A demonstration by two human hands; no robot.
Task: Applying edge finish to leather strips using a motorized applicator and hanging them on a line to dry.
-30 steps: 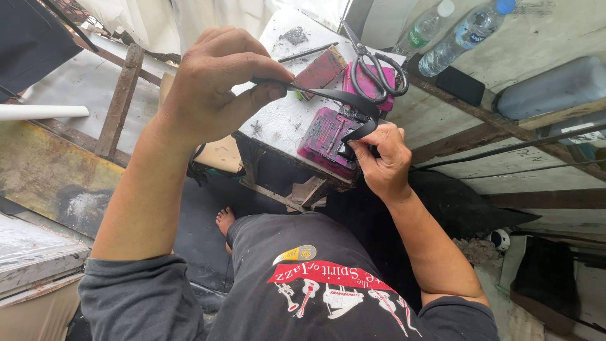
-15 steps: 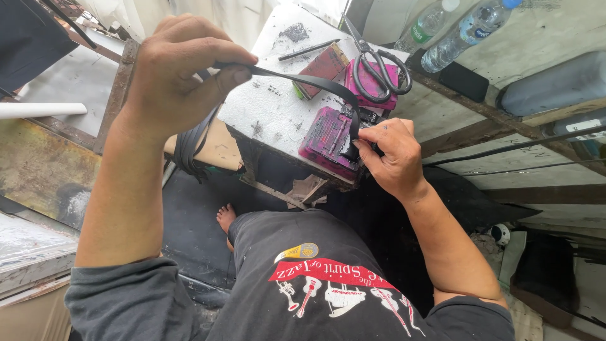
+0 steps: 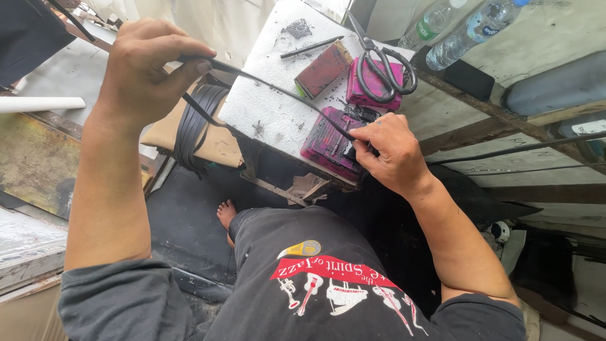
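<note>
A white, soot-flecked counter [image 3: 271, 107] stands in front of you in a cluttered workshop, with 2 plastic bottles [image 3: 464, 25] on the ledge behind it. Your left hand [image 3: 148, 69] is raised well clear of the counter, fingers pinched tight on one end of a thin black strip [image 3: 271, 88]. The strip runs taut across the counter to your right hand [image 3: 388, 148], which is closed over its other end, pressing it against a pink block [image 3: 328, 142] at the counter's edge. Black-handled scissors [image 3: 379, 63] lie on a second pink block [image 3: 372, 88] just behind, and a coil of black strip [image 3: 192, 129] hangs beside the counter
</note>
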